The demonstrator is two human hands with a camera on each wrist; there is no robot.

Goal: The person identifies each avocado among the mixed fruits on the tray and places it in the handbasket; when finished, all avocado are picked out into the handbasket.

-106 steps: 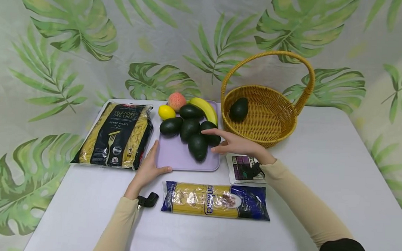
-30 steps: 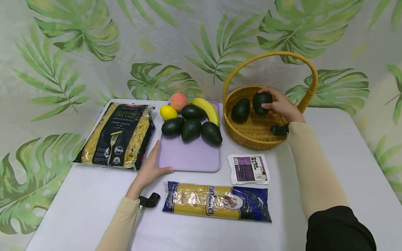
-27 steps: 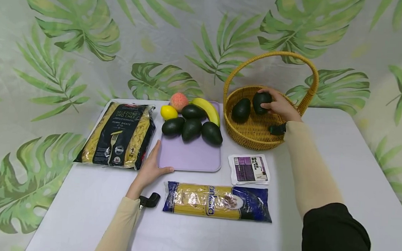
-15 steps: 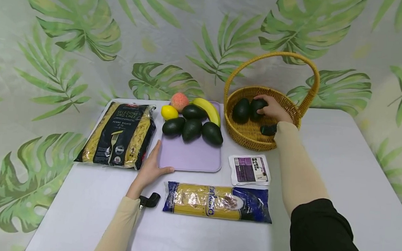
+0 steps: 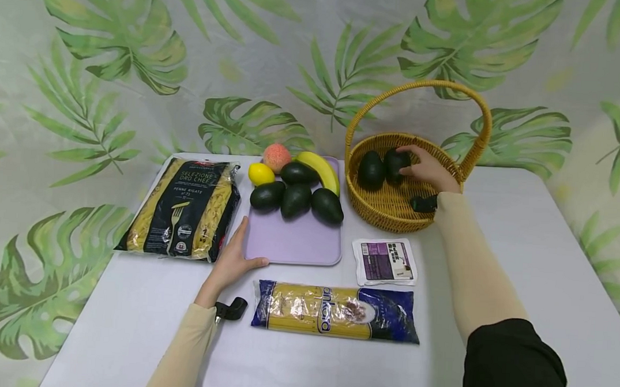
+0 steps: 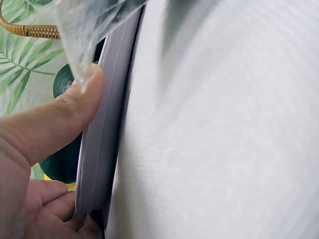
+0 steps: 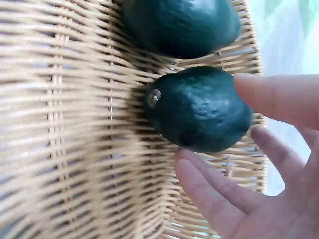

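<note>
The left hand point(image 5: 231, 263) is spread round the near left corner of the lilac tray point(image 5: 293, 245), thumb and fingers touching its edges; the left wrist view shows the thumb on the rim point(image 6: 102, 129). Inside the wicker basket point(image 5: 392, 220), the right hand point(image 5: 429, 168) is beside an avocado point(image 5: 394, 165), its fingers loosely extended. In the right wrist view the fingertips lie around that avocado point(image 7: 199, 109), at or very near its skin. A second avocado point(image 5: 371, 170) lies close on its left. On the tray are several avocados point(image 5: 296, 201), a banana point(image 5: 321, 168), a lemon point(image 5: 261, 173) and a peach point(image 5: 277, 157).
Left of the tray lies a large penne bag point(image 5: 179, 208). A long spaghetti pack point(image 5: 336, 311) lies in front of the tray, and a small white and purple packet point(image 5: 385, 261) in front of the basket. The basket's tall handle point(image 5: 429, 83) arches over it.
An avocado has gone from the tray into the basket with the right hand and moved left beside the other one. Just now the right hand has shifted slightly right, its fingers loosened. The left hand stays.
</note>
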